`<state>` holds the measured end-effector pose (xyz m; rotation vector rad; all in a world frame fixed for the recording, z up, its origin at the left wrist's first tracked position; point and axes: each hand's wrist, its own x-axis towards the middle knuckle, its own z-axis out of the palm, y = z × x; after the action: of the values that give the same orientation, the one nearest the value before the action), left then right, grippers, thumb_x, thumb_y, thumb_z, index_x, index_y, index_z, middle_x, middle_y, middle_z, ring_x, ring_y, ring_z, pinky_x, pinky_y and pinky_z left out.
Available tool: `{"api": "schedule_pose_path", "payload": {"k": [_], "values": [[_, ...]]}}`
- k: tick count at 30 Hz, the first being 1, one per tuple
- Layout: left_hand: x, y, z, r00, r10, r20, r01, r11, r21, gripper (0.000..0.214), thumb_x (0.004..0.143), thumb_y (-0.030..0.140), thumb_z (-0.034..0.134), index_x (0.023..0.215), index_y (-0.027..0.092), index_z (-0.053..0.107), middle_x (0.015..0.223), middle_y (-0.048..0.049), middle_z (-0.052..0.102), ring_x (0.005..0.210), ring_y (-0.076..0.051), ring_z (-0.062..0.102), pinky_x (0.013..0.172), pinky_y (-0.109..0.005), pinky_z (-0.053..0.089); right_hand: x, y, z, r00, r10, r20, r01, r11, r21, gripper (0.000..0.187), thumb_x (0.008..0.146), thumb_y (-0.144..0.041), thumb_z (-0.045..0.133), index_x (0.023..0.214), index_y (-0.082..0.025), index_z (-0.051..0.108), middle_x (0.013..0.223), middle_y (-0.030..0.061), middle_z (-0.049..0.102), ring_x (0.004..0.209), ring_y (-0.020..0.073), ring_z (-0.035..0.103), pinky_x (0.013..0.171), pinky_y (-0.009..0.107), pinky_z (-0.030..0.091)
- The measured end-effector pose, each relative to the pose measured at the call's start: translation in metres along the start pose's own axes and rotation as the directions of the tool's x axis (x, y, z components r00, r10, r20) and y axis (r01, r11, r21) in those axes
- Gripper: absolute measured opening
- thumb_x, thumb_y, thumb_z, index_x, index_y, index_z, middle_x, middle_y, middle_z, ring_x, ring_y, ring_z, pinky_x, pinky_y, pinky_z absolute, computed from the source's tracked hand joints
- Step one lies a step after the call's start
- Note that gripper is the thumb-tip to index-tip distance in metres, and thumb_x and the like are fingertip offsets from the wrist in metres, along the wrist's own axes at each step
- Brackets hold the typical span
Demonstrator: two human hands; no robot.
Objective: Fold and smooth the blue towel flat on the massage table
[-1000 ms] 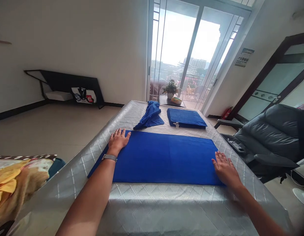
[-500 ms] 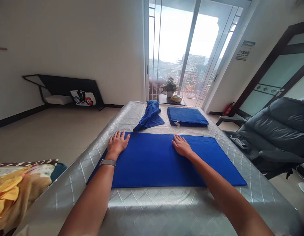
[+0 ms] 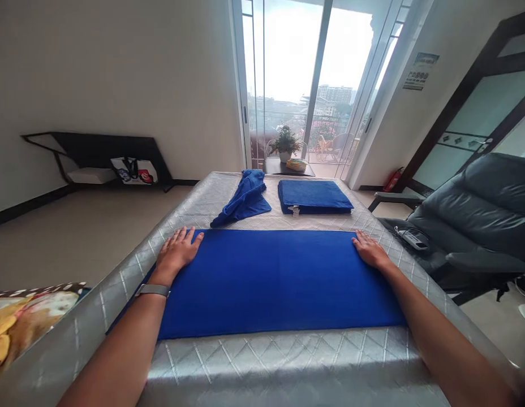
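Observation:
A long blue towel [image 3: 271, 280] lies folded flat across the silver quilted table [image 3: 262, 362]. My left hand [image 3: 176, 251] rests flat on the towel's far left corner, fingers spread, a grey band on the wrist. My right hand [image 3: 370, 250] lies flat on the far right corner, fingers stretched out. Both palms press on the cloth and hold nothing. Beyond the towel sit a crumpled blue towel [image 3: 244, 199] and a neatly folded blue towel [image 3: 313, 196].
A black reclining chair [image 3: 470, 220] stands close to the table's right edge. A patterned yellow cloth [image 3: 20, 322] shows at lower left. Behind the table are a small stand with a potted plant [image 3: 284, 146], glass balcony doors and a low black shelf [image 3: 97, 155].
My right hand slid from the towel's near right corner to the middle of its far edge, then out to the far right corner. The left hand stayed on the far left corner.

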<state>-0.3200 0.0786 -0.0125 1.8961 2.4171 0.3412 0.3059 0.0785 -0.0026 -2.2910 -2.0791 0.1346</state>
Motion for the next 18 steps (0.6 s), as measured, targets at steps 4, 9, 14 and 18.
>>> {"api": "schedule_pose_path", "payload": {"k": [4, 9, 14, 18], "values": [[-0.002, 0.002, -0.006, 0.999, 0.006, 0.031, -0.007, 1.0, 0.004, 0.07, 0.104, 0.048, 0.025, 0.158, 0.005, 0.034, 0.167, -0.0213, 0.025, 0.155, -0.035, 0.021, 0.124, -0.052, 0.018, 0.009, 0.007, -0.001, 0.998, -0.049, -0.026, 0.051, 0.995, 0.082, 0.063, 0.105, -0.04, 0.023, 0.16, -0.011, 0.035, 0.167, 0.0103, 0.029, 0.155, 0.021, 0.025, 0.127, 0.039, 0.019], [-0.016, 0.006, -0.019, 0.98, 0.081, -0.181, -0.057, 0.989, 0.133, 0.068, 0.103, 0.047, 0.023, 0.148, 0.002, 0.044, 0.159, -0.0213, 0.042, 0.148, -0.038, 0.034, 0.119, -0.05, 0.03, 0.022, 0.019, -0.011, 0.995, -0.083, -0.057, 0.092, 0.977, 0.19, 0.053, 0.104, -0.033, 0.031, 0.148, -0.017, 0.056, 0.156, 0.0075, 0.05, 0.146, 0.0214, 0.043, 0.122, 0.035, 0.031], [-0.038, 0.044, -0.033, 0.869, 0.291, -0.4, -0.189, 0.943, 0.275, 0.058, 0.101, 0.043, 0.024, 0.136, 0.008, 0.054, 0.144, -0.0128, 0.059, 0.136, -0.034, 0.048, 0.114, -0.049, 0.037, 0.024, 0.019, -0.01, 0.986, 0.014, -0.168, 0.031, 0.964, 0.263, 0.046, 0.103, -0.027, 0.036, 0.137, -0.018, 0.066, 0.147, 0.0096, 0.06, 0.136, 0.0228, 0.054, 0.115, 0.032, 0.039], [-0.081, 0.148, -0.027, 0.797, 0.542, -0.267, -0.51, 0.84, 0.185, 0.044, 0.1, 0.037, 0.036, 0.121, 0.013, 0.066, 0.129, -0.0157, 0.067, 0.122, -0.031, 0.06, 0.109, -0.045, 0.043, 0.024, 0.019, -0.006, 0.976, 0.025, -0.214, 0.044, 0.948, 0.314, 0.042, 0.102, -0.024, 0.04, 0.131, -0.02, 0.071, 0.143, 0.0084, 0.063, 0.132, 0.0211, 0.057, 0.112, 0.029, 0.04]]}}
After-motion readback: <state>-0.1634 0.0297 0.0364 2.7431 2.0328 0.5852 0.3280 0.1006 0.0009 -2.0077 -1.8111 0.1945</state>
